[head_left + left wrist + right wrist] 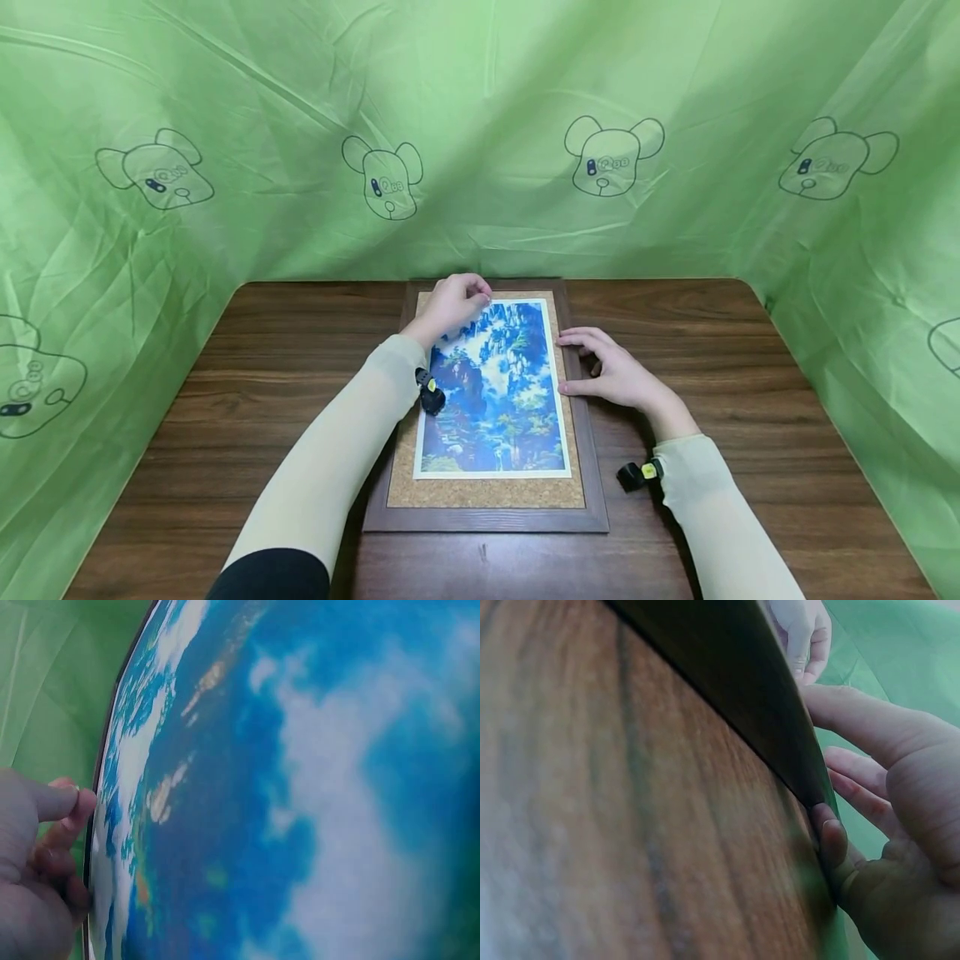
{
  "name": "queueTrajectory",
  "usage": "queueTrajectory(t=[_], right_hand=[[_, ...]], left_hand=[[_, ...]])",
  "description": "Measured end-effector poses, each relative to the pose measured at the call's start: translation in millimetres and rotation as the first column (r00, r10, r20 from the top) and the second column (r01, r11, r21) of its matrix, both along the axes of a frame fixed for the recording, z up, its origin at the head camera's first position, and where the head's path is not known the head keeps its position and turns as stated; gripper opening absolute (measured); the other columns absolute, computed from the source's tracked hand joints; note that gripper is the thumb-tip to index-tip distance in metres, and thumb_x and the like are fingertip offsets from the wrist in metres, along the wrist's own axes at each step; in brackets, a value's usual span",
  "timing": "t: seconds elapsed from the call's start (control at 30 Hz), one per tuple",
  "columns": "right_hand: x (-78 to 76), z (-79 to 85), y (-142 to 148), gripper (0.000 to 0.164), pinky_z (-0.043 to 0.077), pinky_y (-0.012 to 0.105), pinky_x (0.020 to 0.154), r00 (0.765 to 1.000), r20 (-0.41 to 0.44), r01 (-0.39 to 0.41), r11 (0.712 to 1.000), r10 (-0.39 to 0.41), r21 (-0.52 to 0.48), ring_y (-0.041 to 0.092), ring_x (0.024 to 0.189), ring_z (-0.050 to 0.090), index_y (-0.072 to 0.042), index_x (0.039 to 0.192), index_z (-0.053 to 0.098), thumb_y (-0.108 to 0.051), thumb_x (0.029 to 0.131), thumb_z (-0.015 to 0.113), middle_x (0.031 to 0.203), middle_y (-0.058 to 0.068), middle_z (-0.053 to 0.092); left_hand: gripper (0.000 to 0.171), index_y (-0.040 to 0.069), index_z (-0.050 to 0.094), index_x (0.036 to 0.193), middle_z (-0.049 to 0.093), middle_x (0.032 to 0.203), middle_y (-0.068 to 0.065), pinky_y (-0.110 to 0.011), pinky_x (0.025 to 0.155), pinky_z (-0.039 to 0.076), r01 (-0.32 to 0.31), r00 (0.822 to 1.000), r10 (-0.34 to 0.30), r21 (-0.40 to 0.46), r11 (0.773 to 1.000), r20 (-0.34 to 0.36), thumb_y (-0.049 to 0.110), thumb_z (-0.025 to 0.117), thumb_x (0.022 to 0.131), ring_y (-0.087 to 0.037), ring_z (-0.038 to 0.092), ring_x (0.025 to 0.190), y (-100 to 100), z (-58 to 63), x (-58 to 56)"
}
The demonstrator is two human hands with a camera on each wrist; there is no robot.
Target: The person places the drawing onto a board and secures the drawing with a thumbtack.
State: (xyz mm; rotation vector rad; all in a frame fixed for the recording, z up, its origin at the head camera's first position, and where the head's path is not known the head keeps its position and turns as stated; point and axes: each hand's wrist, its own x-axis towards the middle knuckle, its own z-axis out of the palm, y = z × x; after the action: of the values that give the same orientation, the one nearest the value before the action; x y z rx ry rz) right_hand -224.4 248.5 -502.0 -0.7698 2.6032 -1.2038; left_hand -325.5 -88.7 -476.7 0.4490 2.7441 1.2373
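Observation:
A blue mountain landscape print (495, 392) with a white border lies on a cork board (480, 496) set in a dark brown wooden frame (487, 521). My left hand (453, 307) is over the print's top edge, thumb and forefinger pinched together. A tiny pale thing shows at these fingertips in the head view; its kind is too small to tell. In the left wrist view the left hand (45, 855) partly hides what it pinches. My right hand (618, 371) rests at the frame's right side, thumb and fingers spread, fingertips near the print's right edge.
The board lies on a dark wood-grain table (285, 350), close to its back edge. A green curtain (480, 150) with printed bear heads surrounds the back and both sides. Each wrist wears a small black camera, such as the left one (432, 400).

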Motion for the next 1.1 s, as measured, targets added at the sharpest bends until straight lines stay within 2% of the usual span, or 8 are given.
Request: queueTrajectory(t=[0.33,0.53,0.77,0.87,1.0,1.1], right_hand=[[-0.3,0.1,-0.1,0.075,0.05,0.045,0.089,1.0,0.004,-0.004,1.0,0.004,0.009,0.029,0.125,0.055,-0.014,0.155,0.059,-0.031,0.09,0.094,0.163,0.008,0.046],[1.6,0.6,-0.4,0.074,0.05,0.044,0.089,1.0,0.017,-0.01,1.0,0.01,0.001,0.029,0.125,0.054,-0.014,0.155,0.058,-0.029,0.091,0.093,0.165,0.008,0.044],[1.5,0.4,-0.3,0.075,0.049,0.044,0.089,1.0,0.023,-0.016,1.0,0.015,0.006,0.028,0.126,0.053,-0.014,0.156,0.057,-0.029,0.092,0.092,0.166,0.008,0.042],[0.6,0.7,-0.1,0.075,0.049,0.044,0.089,1.0,0.027,-0.014,1.0,0.014,0.006,0.028,0.126,0.053,-0.015,0.156,0.057,-0.031,0.092,0.092,0.166,0.007,0.042],[-0.2,1.0,0.3,0.076,0.048,0.044,0.09,0.999,0.03,-0.013,1.0,0.013,0.004,0.028,0.127,0.052,-0.015,0.157,0.057,-0.031,0.092,0.093,0.166,0.006,0.042],[-0.6,1.0,0.5,0.076,0.048,0.044,0.09,0.999,0.034,-0.013,1.0,0.013,0.003,0.028,0.128,0.052,-0.015,0.157,0.057,-0.031,0.092,0.093,0.166,0.006,0.042]], left_hand=[[0.021,0.013,0.076,0.116,0.073,0.102,-0.002,-0.044,0.085,0.053,0.036,0.999,-0.035,-0.08,0.996,0.022,0.021,0.056,0.115,-0.024,0.063,0.084,2.9,1.3,-2.9],[0.021,0.013,0.076,0.113,0.073,0.095,-0.001,-0.044,0.086,0.052,0.035,0.999,-0.036,-0.125,0.992,-0.009,0.021,0.056,0.115,-0.023,0.062,0.08,7.0,-1.4,-5.2],[0.02,0.016,0.076,0.111,0.073,0.105,0.001,-0.049,0.1,0.048,0.023,1.0,-0.026,-0.144,0.989,-0.016,0.025,0.059,0.115,-0.026,0.059,0.102,4.6,-4.0,-6.7],[0.019,0.017,0.077,0.11,0.073,0.104,0.001,-0.05,0.101,0.048,0.031,0.999,-0.032,-0.133,0.991,-0.002,0.025,0.06,0.115,-0.026,0.06,0.101,3.0,-2.9,-6.6],[0.02,0.016,0.078,0.109,0.074,0.1,0.002,-0.053,0.11,0.042,0.053,0.999,-0.053,-0.133,0.99,0.0,0.024,0.06,0.114,-0.025,0.063,0.093,2.9,-0.7,-5.8],[0.02,0.017,0.079,0.108,0.075,0.098,0.004,-0.053,0.116,0.036,0.045,0.999,-0.046,-0.151,0.988,-0.004,0.025,0.062,0.114,-0.025,0.062,0.098,4.9,0.5,-5.1]])
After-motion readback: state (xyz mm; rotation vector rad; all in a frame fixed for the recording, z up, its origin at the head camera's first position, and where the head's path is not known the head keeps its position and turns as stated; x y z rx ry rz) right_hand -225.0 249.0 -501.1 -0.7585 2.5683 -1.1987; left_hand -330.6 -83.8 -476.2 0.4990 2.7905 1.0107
